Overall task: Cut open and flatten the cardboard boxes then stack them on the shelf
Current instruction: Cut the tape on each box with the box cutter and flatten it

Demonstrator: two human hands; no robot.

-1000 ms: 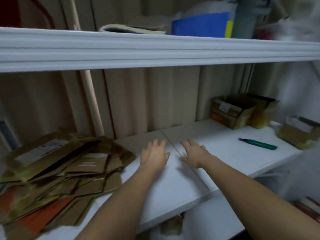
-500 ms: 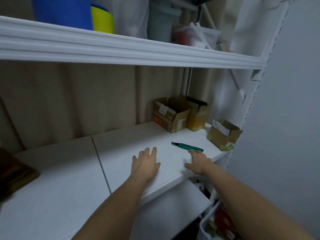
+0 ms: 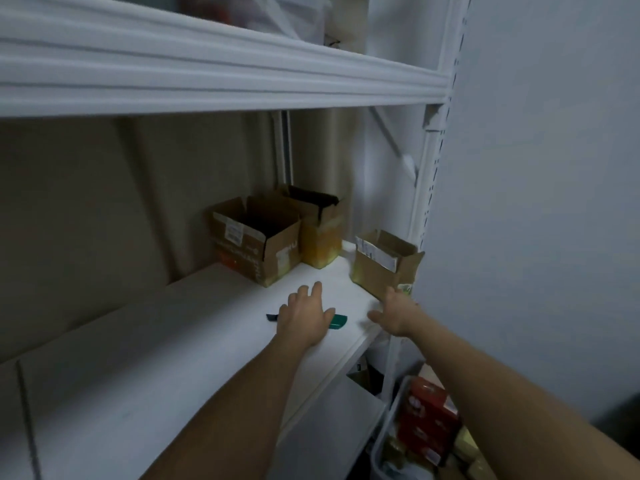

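Step in hand: we judge this as reaching for the next box to cut; three boxes stand uncut at the right end of the white shelf board (image 3: 194,344).
Left hand: our left hand (image 3: 304,318) lies palm down, fingers straight and a little spread, over the green-handled utility knife (image 3: 337,321); only the knife's two ends show. It covers the knife without gripping it.
Right hand: our right hand (image 3: 394,315) reaches toward 1 o'clock, fingers loosely extended and holding nothing, just short of the small brown cardboard box with a torn white label (image 3: 382,266) at the shelf's front corner.
Other boxes: the open brown cardboard box with a shipping label (image 3: 256,242) sits at 12 o'clock from the left hand, the yellow-taped cardboard box (image 3: 320,233) touching its right side.
Next move: we think the right hand must close on the small box and pull it nearer, the left curling round the knife.
Risk: whether the blade is out, we cannot tell.
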